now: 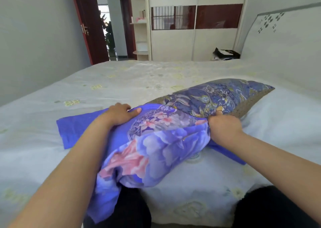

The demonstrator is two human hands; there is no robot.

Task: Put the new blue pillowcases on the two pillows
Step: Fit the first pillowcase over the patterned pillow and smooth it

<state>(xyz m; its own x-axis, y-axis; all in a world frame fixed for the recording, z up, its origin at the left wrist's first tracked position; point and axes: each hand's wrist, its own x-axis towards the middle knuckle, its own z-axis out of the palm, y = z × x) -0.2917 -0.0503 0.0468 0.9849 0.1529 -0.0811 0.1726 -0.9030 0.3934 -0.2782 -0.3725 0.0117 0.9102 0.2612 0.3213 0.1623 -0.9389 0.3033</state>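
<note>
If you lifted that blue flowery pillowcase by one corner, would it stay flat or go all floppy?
Probably floppy: the blue flowery pillowcase bunches into folds where the right hand pinches it, and its loose end droops over the bed edge. It looks thin, so likely light. It may slide easily over the pillow.

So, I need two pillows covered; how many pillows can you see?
1. The pillow lies on the bed, its near end inside the blue pillowcase that the left hand and right hand pull on. A second may be out of view.
</note>
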